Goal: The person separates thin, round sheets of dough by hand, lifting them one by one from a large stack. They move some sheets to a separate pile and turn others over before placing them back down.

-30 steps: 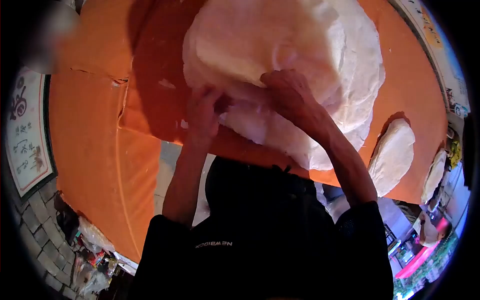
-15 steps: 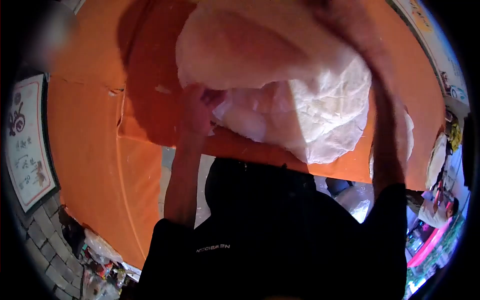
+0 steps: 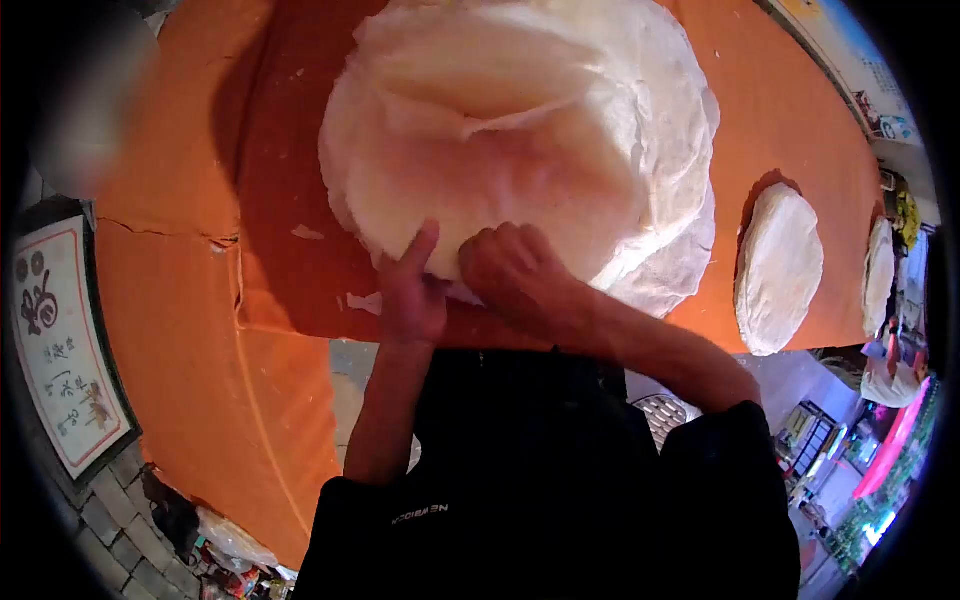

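A large, thin, pale round sheet (image 3: 520, 140) lies on the orange cloth (image 3: 290, 240), over other wrinkled sheets whose edges show at the right. My left hand (image 3: 415, 295) is at its near edge, thumb pointing up and fingers curled around the rim. Just to the right, my right hand (image 3: 510, 265) is closed in a fist on the same near edge, knuckles up. The two hands are close together but apart. Folds run across the middle of the top sheet.
To the right lie a round pale stack (image 3: 780, 268) and a smaller one (image 3: 877, 275) near the cloth's edge. A framed sign with writing (image 3: 68, 345) stands at the left. Small pale scraps (image 3: 307, 232) dot the cloth. Plastic bags (image 3: 235, 540) are at lower left.
The raised sheet has come down flat over the others. My right hand has moved from the far right side to the near edge, beside my left hand. The view has shifted slightly.
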`<state>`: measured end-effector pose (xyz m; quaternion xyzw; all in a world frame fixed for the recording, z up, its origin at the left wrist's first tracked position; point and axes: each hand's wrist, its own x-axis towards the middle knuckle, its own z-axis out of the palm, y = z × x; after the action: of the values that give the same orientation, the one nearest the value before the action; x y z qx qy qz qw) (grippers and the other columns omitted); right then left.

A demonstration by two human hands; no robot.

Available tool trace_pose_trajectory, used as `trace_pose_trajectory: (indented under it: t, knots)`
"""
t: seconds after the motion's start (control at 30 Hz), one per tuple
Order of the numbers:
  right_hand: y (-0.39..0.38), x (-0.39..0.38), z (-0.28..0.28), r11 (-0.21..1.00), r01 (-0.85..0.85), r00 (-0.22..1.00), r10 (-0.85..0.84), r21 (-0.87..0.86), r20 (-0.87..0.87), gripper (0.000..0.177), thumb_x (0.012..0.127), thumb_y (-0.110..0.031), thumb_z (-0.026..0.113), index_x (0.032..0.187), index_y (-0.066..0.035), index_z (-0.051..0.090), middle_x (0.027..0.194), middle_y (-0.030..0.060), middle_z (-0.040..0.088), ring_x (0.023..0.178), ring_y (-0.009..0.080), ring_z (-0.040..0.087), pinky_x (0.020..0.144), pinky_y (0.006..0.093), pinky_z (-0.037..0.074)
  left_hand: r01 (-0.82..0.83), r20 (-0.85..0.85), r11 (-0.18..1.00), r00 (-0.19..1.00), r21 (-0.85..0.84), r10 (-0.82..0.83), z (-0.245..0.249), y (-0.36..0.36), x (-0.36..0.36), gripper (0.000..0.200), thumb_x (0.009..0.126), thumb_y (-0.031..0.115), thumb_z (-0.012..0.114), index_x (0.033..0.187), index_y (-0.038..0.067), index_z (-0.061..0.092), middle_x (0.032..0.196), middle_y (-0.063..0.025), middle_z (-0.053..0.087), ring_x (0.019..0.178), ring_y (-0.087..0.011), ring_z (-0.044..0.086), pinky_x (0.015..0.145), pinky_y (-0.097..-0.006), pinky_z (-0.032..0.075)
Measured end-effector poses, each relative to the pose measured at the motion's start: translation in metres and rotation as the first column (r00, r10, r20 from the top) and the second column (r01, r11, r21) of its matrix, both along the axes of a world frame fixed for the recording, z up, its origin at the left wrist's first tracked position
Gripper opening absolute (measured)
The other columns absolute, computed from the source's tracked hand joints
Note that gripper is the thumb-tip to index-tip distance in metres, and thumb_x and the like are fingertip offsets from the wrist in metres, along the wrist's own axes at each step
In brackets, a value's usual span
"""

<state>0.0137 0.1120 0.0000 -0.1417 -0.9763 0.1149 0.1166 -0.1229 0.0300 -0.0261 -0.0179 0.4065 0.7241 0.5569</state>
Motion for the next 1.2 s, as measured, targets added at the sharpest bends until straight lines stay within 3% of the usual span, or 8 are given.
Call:
trace_pose_trajectory:
  t: [0.1,0.27,0.5,0.63,0.9,1.03,1.13,1.2]
  knots:
    - [-0.013,0.001,0.024,0.993,0.103,0.987,-0.096,-0.049,0.132,0.020,0.078,-0.025,0.066,0.083,-0.007,0.059,0.076,0.0079,0.058,0.076,0.0274,0.062,0.067,0.0394,0.049,-0.056,-0.079,0.988,0.996,-0.145,0.045,-0.007,-0.011,0.003,0.056,0.087,0.002,0.057,0.140,0.007,0.036,0.133,-0.0093,0.049,0.120,-0.0242,0.051,0.099,-0.0402,0.046]
    - [0.008,0.040,0.058,0.918,0.114,0.993,-0.110,-0.381,0.033,0.072,0.075,-0.044,0.072,0.129,-0.002,0.050,0.120,0.0243,0.055,0.115,0.0412,0.051,0.097,0.0494,0.041,-0.030,0.042,0.994,0.999,-0.101,0.034,0.010,-0.018,-0.013,0.054,0.086,0.001,0.056,0.137,0.000,0.039,0.128,-0.0120,0.052,0.117,-0.0260,0.054,0.100,-0.0399,0.045]
    - [0.078,0.061,0.029,0.812,0.552,0.820,-0.570,-0.190,-0.054,0.079,0.079,-0.050,0.069,0.140,-0.008,0.043,0.137,0.0346,0.038,0.126,0.0520,0.038,0.106,0.0550,0.034,0.037,-0.157,0.985,0.986,-0.170,-0.064,-0.007,-0.023,-0.021,0.054,0.086,0.001,0.055,0.138,0.000,0.038,0.129,-0.0128,0.053,0.117,-0.0282,0.054,0.100,-0.0412,0.046]
    - [0.015,0.039,0.063,0.888,0.311,0.941,-0.337,-0.338,-0.019,0.087,0.079,-0.050,0.069,0.145,-0.004,0.035,0.141,0.0314,0.039,0.132,0.0470,0.036,0.107,0.0514,0.033,0.007,-0.132,0.997,0.991,-0.079,-0.017,0.003,-0.022,-0.014,0.055,0.087,0.001,0.055,0.139,0.000,0.037,0.130,-0.0127,0.053,0.117,-0.0273,0.054,0.098,-0.0410,0.047]
    - [0.002,0.000,0.083,0.895,0.236,0.969,-0.184,-0.379,0.167,0.034,0.076,-0.030,0.069,0.097,-0.005,0.060,0.087,0.0178,0.062,0.079,0.0301,0.060,0.068,0.0395,0.046,-0.043,0.006,0.999,0.999,-0.013,0.043,0.034,-0.001,-0.012,0.052,0.091,0.015,0.059,0.139,0.002,0.040,0.131,-0.0127,0.052,0.119,-0.0278,0.053,0.098,-0.0418,0.048]
    - [0.019,-0.021,0.124,0.933,-0.017,0.886,-0.152,-0.359,-0.437,0.037,0.072,-0.030,0.075,0.085,0.001,0.059,0.073,0.0152,0.062,0.069,0.0297,0.061,0.065,0.0388,0.048,-0.069,0.072,0.997,0.995,0.042,0.066,0.033,-0.006,-0.027,0.052,0.092,0.019,0.060,0.138,0.002,0.041,0.130,-0.0125,0.053,0.117,-0.0274,0.054,0.098,-0.0419,0.047]
    - [0.062,-0.025,0.178,0.805,0.094,0.980,-0.178,-0.586,-0.087,0.008,0.074,-0.012,0.069,0.074,-0.004,0.066,0.066,0.0140,0.063,0.060,0.0270,0.064,0.057,0.0323,0.050,-0.070,0.086,0.996,0.994,0.060,0.065,0.033,-0.012,-0.044,0.052,0.092,0.021,0.060,0.137,0.002,0.042,0.129,-0.0123,0.054,0.117,-0.0271,0.054,0.098,-0.0420,0.047]
    - [0.103,0.006,0.158,0.987,-0.119,0.890,0.153,0.106,-0.430,0.010,0.076,-0.010,0.073,0.074,-0.003,0.065,0.071,0.0097,0.067,0.060,0.0180,0.065,0.059,0.0266,0.050,-0.059,0.090,0.996,0.994,0.060,0.054,0.032,-0.019,-0.055,0.052,0.092,0.023,0.061,0.136,0.002,0.042,0.128,-0.0123,0.055,0.116,-0.0269,0.054,0.098,-0.0420,0.046]
